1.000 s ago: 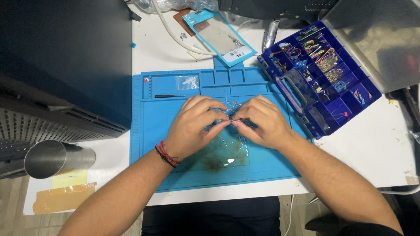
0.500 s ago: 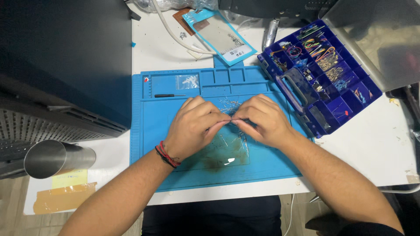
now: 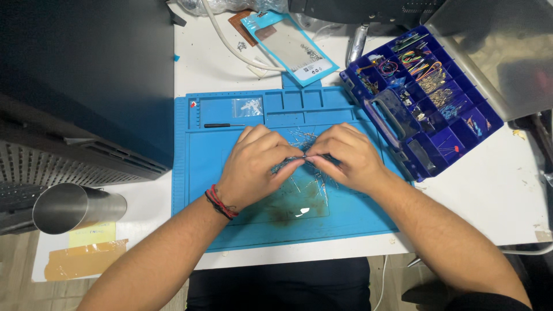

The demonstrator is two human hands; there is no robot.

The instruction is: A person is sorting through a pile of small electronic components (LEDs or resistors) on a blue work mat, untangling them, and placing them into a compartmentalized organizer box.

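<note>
A bundle of thin wire leads (image 3: 304, 159), drawn tighter together than a second ago, is pinched at the centre of the blue silicone work mat (image 3: 201, 173) between the left hand (image 3: 253, 167) and right hand (image 3: 345, 156), a compartmented parts box (image 3: 397, 115) lying at two o'clock.

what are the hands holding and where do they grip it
Left hand and right hand pinch a small bundle of thin wire leads between fingertips, one at each end.

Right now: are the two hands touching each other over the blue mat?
Touching. The head view shows the left hand and right hand meeting fingertip to fingertip, pinching thin wire pieces above the blue mat.
</note>
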